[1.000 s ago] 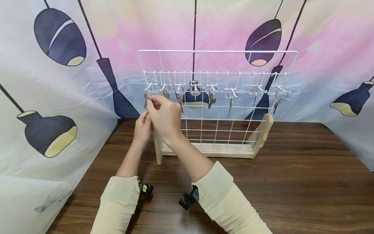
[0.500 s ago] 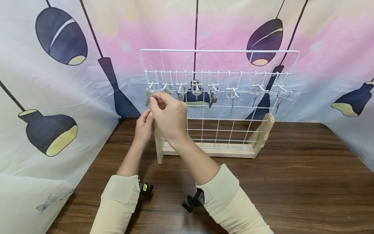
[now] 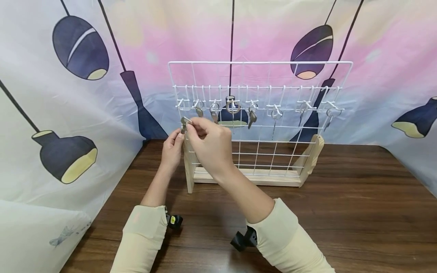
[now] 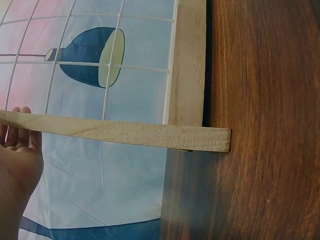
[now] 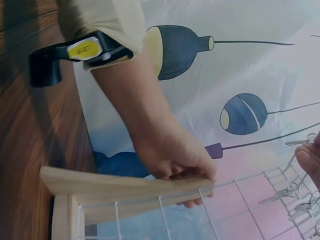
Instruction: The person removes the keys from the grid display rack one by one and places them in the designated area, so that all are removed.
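A white wire grid rack (image 3: 259, 61) on a wooden base stands on the table, with a row of hooks along it. My left hand (image 3: 172, 151) grips the rack's wooden side post (image 4: 115, 132) near its top; in the right wrist view its fingers curl round the wood. Between thumb and finger my right hand (image 3: 212, 146) pinches a key (image 3: 184, 123) with a ring, just in front of and below the leftmost hook (image 3: 181, 102). That hook carries no key. Several other keys, such as one silver key (image 3: 252, 118), hang by rings from the remaining hooks.
The dark wooden table (image 3: 358, 204) spreads around the rack. Behind it hangs a cloth backdrop (image 3: 266, 34) printed with lamps. A white cloth (image 3: 37, 231) lies at the left. Black wrist cameras (image 3: 175, 220) are strapped to both forearms.
The key in my right hand has come away from the leftmost hook. That hand has moved right and down. My left hand stays on the side post, and the head view has shifted slightly.
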Available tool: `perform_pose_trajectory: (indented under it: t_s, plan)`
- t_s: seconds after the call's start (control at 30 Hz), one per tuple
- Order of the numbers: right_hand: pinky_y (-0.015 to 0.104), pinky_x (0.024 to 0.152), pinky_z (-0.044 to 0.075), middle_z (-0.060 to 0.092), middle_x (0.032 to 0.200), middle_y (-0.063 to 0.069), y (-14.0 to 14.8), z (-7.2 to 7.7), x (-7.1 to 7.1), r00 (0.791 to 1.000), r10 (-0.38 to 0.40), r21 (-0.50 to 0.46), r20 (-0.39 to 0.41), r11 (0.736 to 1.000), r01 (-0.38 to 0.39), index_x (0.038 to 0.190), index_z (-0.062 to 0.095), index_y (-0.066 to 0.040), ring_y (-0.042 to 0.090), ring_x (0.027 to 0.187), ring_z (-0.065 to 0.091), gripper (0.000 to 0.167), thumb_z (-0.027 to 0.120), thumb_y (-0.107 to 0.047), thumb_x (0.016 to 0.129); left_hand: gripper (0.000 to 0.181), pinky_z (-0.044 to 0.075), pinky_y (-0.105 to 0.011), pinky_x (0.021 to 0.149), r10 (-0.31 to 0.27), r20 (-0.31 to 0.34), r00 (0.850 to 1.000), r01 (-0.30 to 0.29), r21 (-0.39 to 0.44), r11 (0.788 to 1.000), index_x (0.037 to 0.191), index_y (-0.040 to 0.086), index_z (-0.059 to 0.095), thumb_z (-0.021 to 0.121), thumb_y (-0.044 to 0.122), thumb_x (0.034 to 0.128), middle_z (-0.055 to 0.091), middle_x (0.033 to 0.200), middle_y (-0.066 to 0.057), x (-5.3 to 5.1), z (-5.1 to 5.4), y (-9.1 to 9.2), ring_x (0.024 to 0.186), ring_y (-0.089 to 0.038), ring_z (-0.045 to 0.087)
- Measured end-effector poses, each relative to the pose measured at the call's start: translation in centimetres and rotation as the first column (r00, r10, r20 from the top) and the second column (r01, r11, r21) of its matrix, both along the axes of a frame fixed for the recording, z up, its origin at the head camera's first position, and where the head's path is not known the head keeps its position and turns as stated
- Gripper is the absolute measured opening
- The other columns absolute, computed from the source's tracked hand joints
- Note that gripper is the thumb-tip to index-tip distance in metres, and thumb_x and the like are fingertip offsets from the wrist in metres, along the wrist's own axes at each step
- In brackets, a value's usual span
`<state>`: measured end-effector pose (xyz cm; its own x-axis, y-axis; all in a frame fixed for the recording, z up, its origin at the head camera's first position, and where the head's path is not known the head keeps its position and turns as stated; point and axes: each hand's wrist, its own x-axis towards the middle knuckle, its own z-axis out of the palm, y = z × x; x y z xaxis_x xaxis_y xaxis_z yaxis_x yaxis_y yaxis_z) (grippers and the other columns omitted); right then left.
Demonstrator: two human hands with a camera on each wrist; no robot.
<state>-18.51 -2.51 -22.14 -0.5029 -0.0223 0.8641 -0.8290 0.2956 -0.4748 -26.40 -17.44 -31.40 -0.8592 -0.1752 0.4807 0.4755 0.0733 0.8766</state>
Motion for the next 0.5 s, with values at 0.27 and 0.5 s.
perform_pose_trajectory:
  t_s: [0.27, 0.5]
  plan:
    - [0.015, 0.057, 0.05, 0.067, 0.071, 0.008, 1.6, -2.1, 0.7, 0.994, 0.061, 0.01, 0.094, 0.998, -0.062, 0.083, 0.07, 0.003, 0.011, 0.059, 0.063, 0.006, 0.065, 0.001, 0.082, 0.032, 0.042, -0.02, 0.085, -0.036, -0.032, 0.999, 0.036, 0.02, 0.999, 0.118, -0.015, 0.05, 0.041, 0.008, 0.0984, 0.061, 0.103, -0.003, -0.1, -0.3, 0.1, 0.095, -0.005, 0.055]
    - [0.017, 0.057, 0.051, 0.068, 0.073, 0.005, 3.0, -5.2, 1.1, 0.97, 0.074, 0.071, 0.23, 0.993, -0.093, 0.086, 0.07, 0.001, 0.008, 0.061, 0.063, 0.007, 0.066, -0.001, 0.083, 0.03, 0.045, -0.023, 0.085, -0.069, -0.095, 0.993, 0.074, 0.05, 0.996, 0.115, -0.017, 0.051, 0.041, 0.006, 0.0981, 0.062, 0.093, 0.005, 0.0, -0.3, 0.3, 0.089, -0.007, 0.06]
